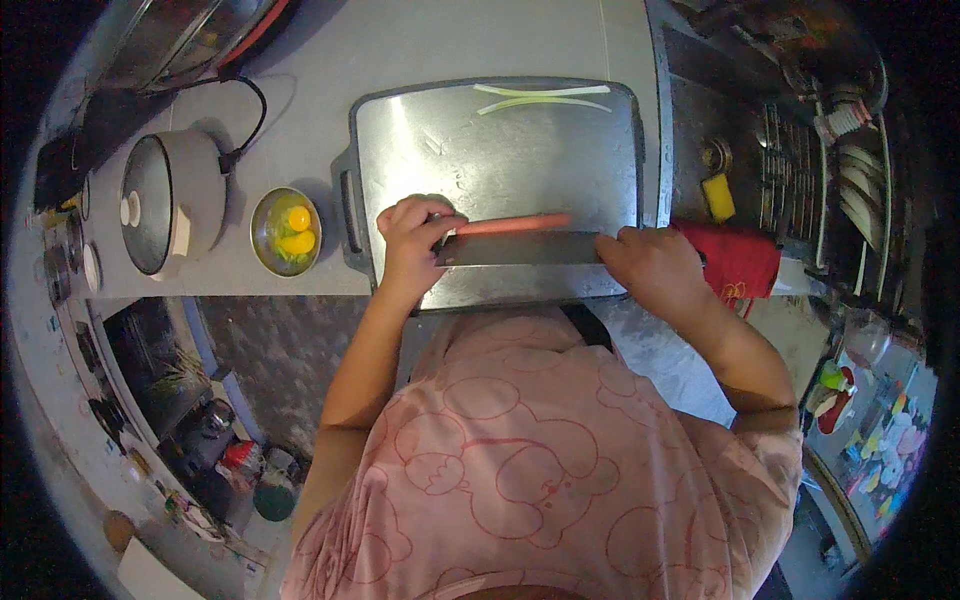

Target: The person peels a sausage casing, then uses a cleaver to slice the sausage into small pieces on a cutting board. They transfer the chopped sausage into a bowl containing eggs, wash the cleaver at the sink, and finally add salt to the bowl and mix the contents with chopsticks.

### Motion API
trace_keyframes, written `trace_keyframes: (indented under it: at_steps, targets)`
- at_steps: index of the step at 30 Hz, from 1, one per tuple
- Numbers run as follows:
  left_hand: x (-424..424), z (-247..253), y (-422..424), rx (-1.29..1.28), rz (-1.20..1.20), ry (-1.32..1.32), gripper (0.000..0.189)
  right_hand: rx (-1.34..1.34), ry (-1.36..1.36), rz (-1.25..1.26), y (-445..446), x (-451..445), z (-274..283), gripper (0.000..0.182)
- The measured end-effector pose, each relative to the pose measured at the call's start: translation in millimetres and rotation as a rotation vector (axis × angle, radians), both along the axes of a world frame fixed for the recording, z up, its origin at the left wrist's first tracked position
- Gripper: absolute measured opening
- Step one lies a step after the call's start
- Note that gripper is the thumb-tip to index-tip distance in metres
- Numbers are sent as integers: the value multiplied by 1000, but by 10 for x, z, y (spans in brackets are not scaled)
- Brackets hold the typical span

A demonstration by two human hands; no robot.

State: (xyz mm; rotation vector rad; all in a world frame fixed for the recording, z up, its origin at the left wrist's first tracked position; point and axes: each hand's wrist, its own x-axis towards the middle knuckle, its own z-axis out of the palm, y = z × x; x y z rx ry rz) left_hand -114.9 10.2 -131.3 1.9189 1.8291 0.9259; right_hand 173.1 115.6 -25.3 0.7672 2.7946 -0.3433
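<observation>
A metal cutting board (510, 165) with a dark rim lies before me. My right hand (649, 266) grips the handle end of a wide-bladed kitchen knife (525, 250), whose blade lies low along the board's near side. Just beyond the blade, and nearly parallel to it, is a long orange-pink stick of food (517, 223), perhaps a sausage or carrot. The fingers of my left hand (416, 232) close around the stick's left end, beside the knife's tip. Two pale green strips, apparently scallion (544, 97), rest near the board's far edge.
Left of the board stand a metal bowl with raw eggs (285, 232) and a lidded electric pot (176, 202) with its cord. A sink (705, 112) with a yellow sponge (718, 197) is at the right, near a red cloth (735, 259) and a dish rack (859, 187).
</observation>
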Motion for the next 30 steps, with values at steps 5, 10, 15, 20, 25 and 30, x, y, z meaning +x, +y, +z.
trace_keyframes:
  at_steps: [5,10,15,20,25,30]
  targets:
    - [5,-42,-5,-3,26,-27,32,-28,-32,36,88,-87,32,13]
    - [-4,8,13,-40,16,-15,32,-41,-79,61,154,-122,69,15]
    - [-19,-56,15,1,14,-5,31,-70,-90,50,189,-144,91,13]
    - [-19,-76,25,25,14,0,31,-76,-92,58,188,-126,97,13]
    - [-11,-30,38,19,15,0,32,-90,-97,51,184,-115,89,12]
    - [-20,-53,27,26,0,8,35,-93,-88,38,179,-103,91,11]
